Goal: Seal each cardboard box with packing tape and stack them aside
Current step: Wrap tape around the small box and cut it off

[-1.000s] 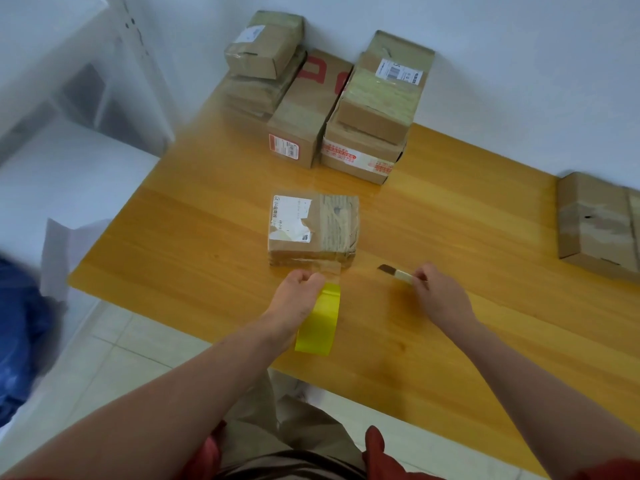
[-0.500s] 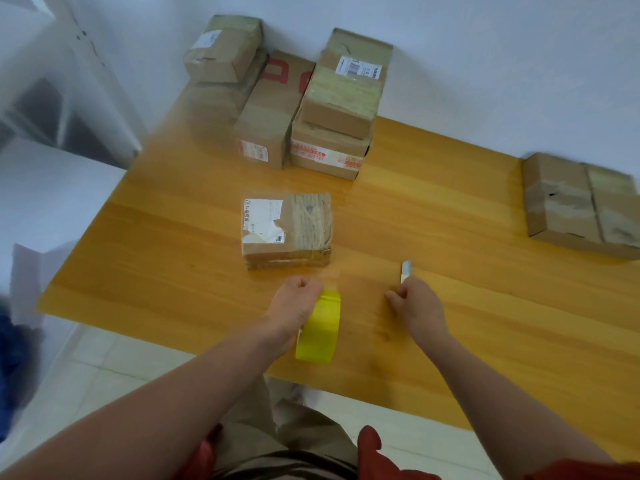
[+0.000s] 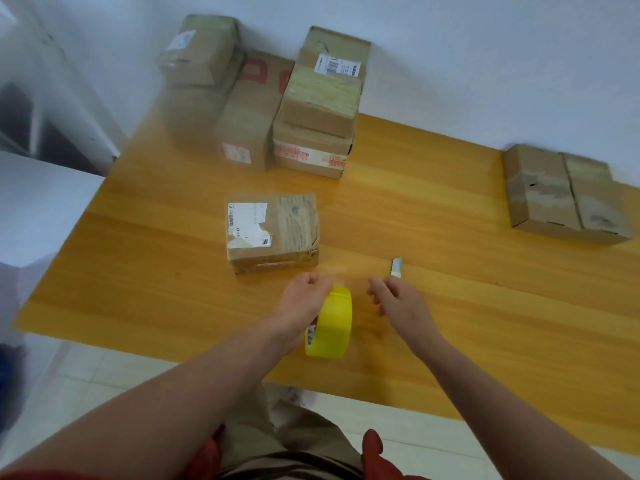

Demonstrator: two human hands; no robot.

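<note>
A small cardboard box with a torn white label lies on the wooden table in front of me. My left hand grips a yellow roll of packing tape just near of the box, with a clear strip of tape stretching toward the box's front face. My right hand holds a small utility knife, blade pointing away from me, to the right of the tape.
Several taped boxes are stacked against the wall at the far left of the table. Another flat box lies at the far right. A white shelf unit stands left of the table.
My right hand has turned the knife from pointing left to pointing away and has moved closer to the tape roll. The left hand keeps hold of the roll near the box.
</note>
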